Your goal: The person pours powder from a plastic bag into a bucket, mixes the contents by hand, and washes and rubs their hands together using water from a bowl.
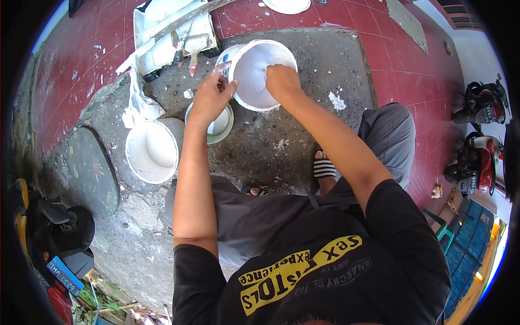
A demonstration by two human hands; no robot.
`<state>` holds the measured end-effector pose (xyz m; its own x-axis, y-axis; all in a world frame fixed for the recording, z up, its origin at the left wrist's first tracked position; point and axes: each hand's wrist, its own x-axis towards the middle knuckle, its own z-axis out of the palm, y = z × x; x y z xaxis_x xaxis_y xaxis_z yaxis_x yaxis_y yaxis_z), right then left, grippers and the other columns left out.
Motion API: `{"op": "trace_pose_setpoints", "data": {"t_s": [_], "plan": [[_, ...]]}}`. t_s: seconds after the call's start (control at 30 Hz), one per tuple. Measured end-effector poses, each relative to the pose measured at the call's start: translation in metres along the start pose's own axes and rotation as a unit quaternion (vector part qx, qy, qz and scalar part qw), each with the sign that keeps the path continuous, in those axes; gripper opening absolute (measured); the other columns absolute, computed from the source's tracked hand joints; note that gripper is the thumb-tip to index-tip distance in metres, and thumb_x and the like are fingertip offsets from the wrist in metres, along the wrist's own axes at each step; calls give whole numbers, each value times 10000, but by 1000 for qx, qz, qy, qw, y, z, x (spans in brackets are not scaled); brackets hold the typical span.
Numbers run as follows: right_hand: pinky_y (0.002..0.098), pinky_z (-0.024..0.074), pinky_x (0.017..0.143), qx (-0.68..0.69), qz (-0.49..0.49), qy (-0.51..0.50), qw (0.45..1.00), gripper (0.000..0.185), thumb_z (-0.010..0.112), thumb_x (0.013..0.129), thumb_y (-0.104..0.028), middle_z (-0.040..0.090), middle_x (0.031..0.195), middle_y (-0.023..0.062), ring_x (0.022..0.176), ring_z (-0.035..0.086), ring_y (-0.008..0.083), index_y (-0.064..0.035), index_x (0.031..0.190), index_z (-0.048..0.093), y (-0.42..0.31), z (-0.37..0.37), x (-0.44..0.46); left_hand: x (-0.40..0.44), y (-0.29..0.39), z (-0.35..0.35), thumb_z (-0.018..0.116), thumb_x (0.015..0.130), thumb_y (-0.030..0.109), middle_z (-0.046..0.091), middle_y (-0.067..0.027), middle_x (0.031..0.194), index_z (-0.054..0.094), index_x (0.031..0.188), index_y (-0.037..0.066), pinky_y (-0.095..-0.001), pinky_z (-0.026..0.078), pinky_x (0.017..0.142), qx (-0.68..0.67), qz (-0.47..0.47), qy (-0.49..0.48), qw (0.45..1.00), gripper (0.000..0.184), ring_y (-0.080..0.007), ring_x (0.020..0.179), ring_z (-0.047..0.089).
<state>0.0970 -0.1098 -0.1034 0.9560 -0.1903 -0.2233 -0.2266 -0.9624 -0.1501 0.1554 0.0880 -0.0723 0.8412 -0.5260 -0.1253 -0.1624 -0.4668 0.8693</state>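
A white bucket (250, 81) with a white coating inside leans its mouth towards me. My right hand (283, 82) is closed in a fist at its right rim; whatever the fingers grip inside is hidden. My left hand (214, 97) is at the left rim, its thumb close to the edge and its fingers curled. By those fingertips shows a small translucent piece (221, 67), too unclear to name. Below the bucket stands a pale green-grey pail (222, 127), partly covered by my left wrist. A second white bucket (154, 151) is left of my forearm.
A paint tray (203, 32) holds a long stick (179, 23) and a paintbrush (195, 49). A white-stained rag (142, 100) hangs near it. White flakes (337, 101) lie on the rough concrete. Red tiles (398, 86) surround it; motorbikes (476, 162) stand to the right.
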Motion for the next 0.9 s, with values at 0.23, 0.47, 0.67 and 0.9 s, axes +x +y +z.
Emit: {"op": "trace_pose_setpoints", "data": {"t_s": [0.23,0.47,0.67,0.9], "plan": [[421,540,721,4,-41,-13,999,188,529,787,-61,688,893,192,831,680,322,-34,838,708,7,12,2,4,-3,1,676,845,213,577,-100,740,566,1217,62,-351,471,654,35,0,-17,999,416,-221,669,562],[417,536,745,-17,31,-58,998,177,550,791,-86,686,890,193,842,678,330,-30,855,706,4,6,0,2,8,1,670,867,231,591,-79,701,560,1085,4,-316,470,633,39,35,-12,999,333,-164,639,568],[418,534,781,9,18,-2,1000,203,529,813,-87,684,948,196,895,672,333,-41,889,712,-6,-6,4,5,7,4,669,850,219,587,-100,741,558,1168,51,-345,473,654,29,28,-10,999,376,-207,670,567],[413,529,798,61,51,-123,989,220,570,837,-169,683,929,201,894,668,329,-21,932,702,-9,-4,-7,4,13,4,679,857,240,586,-82,716,559,1050,5,-327,466,642,42,55,-5,998,327,-172,654,553]]}}
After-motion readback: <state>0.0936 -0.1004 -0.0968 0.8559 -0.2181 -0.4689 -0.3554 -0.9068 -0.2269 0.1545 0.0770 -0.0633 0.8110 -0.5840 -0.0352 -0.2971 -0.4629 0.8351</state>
